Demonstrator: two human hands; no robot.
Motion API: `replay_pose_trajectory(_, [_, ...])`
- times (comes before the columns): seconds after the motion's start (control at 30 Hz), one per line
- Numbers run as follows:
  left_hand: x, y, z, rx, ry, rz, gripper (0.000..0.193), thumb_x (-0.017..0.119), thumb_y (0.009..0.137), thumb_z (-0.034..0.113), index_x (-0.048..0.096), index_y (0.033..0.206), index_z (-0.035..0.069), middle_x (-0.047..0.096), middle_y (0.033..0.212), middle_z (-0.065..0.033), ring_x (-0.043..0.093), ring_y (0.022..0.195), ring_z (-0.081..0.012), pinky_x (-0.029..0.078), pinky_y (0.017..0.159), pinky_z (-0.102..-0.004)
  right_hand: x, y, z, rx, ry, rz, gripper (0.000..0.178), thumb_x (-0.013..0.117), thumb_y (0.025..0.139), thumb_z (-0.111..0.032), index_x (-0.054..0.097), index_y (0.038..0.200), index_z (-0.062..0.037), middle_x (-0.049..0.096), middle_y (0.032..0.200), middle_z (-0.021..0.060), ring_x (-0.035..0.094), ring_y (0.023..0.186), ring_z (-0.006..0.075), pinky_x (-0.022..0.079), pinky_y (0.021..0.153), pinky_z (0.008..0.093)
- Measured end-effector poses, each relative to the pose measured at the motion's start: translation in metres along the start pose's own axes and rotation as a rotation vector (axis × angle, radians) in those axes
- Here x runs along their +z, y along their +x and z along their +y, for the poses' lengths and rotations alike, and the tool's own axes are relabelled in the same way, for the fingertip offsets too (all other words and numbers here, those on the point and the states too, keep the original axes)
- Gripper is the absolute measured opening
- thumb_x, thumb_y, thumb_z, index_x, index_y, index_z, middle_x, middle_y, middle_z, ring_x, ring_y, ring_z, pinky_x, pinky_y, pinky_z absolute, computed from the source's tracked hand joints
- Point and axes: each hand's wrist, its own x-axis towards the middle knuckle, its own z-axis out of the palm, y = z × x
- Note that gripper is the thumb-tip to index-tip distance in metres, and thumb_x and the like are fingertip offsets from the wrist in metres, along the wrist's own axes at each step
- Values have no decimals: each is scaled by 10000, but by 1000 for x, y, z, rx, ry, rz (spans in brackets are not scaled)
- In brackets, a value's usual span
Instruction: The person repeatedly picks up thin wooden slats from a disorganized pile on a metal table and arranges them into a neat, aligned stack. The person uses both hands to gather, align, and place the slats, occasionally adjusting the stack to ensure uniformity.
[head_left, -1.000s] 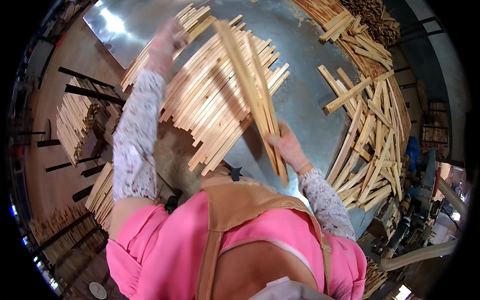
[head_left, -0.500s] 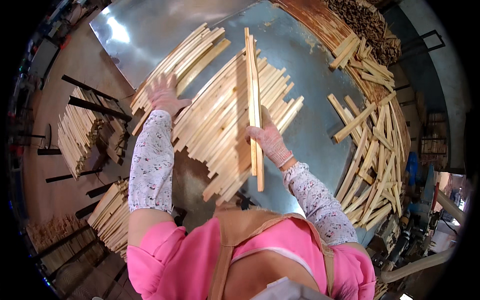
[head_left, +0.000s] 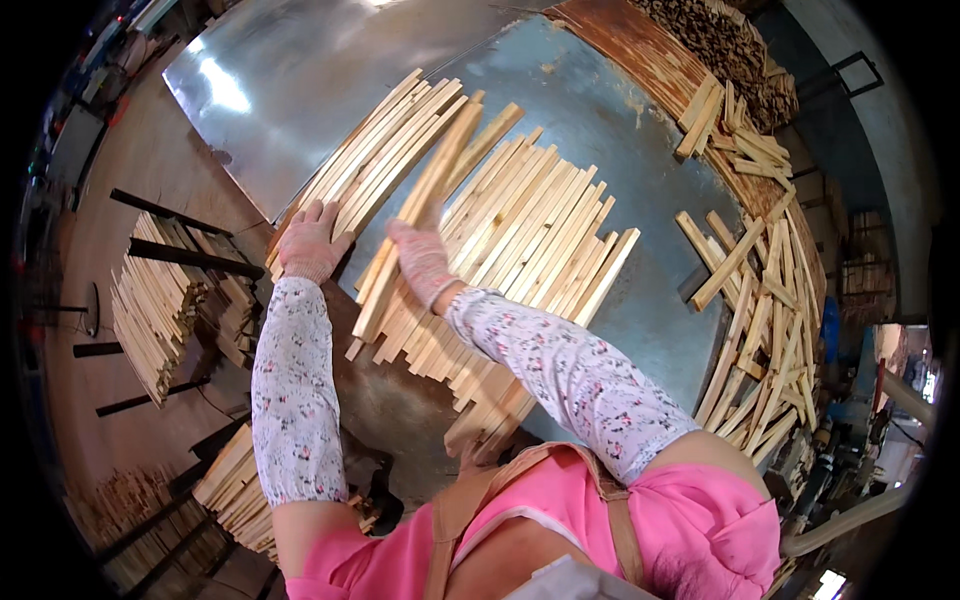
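Observation:
My gloved right hand (head_left: 424,262) is wrapped around a couple of long wooden strips (head_left: 432,185), holding them slanted above the left part of a wide row of wooden strips (head_left: 520,235). Farther left, my left hand (head_left: 311,245) rests with thumb apart and fingers stretched over the near part of a narrower row of strips (head_left: 385,145). It grips nothing. Both rows lie side by side on a metal-topped table (head_left: 640,150), their ends uneven. My right hand and its strips hide part of the wide row.
A loose, crossed pile of strips (head_left: 765,330) lies along the table's right side, with a smaller heap (head_left: 715,120) beyond it on a brown board (head_left: 630,45). On the left, stacked strips (head_left: 155,310) stand between black metal bars (head_left: 190,258).
My right hand has carried its strips left, from over the middle of the wide row to its left side, tilting them. My left hand's fingers have drawn closer together on the narrow row.

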Motion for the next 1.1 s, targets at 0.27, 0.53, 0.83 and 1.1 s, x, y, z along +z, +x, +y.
replay_pose_trajectory(0.27, [23, -2, -69, 79, -48, -151, 706, 525, 1047, 623, 572, 1581, 163, 397, 1739, -148, 324, 1606, -376, 297, 1311, -463, 74, 63, 33, 281, -805, -96, 1085, 650, 1001, -373, -50, 1669, 117, 727, 1231, 358, 753, 1138, 430, 603, 966, 470])
replay_pose_trajectory(0.53, [-27, 0, 34, -48, 304, -392, 1166, 760, 875, 604, 193, 1720, 35, 243, 1757, -272, 276, 1613, -451, 291, 1313, -443, -8, 75, -8, -151, -1394, -328, 524, 706, 928, -283, 669, 1225, 146, 736, 1213, 348, 763, 1107, 444, 609, 895, 571])
replay_pose_trajectory(0.83, [-9, -10, 59, -209, 406, -304, 1120, 743, 905, 603, 183, 1742, 112, 266, 1766, -200, 329, 1591, -401, 345, 1264, -483, -20, 57, -1, -635, -1896, -573, 499, 635, 969, -462, 842, 1049, -15, 775, 1100, 159, 715, 1050, 324, 510, 889, 487])
replay_pose_trajectory(1.1, [72, -48, 116, -24, -480, 0, 653, 593, 1047, 513, 588, 1515, 57, 640, 1440, -263, 586, 1354, -430, 446, 1164, -500, -101, 6, -44, -400, -1568, -651, 416, 637, 918, -388, 798, 1098, -49, 752, 1151, 208, 696, 1123, 368, 536, 915, 497])
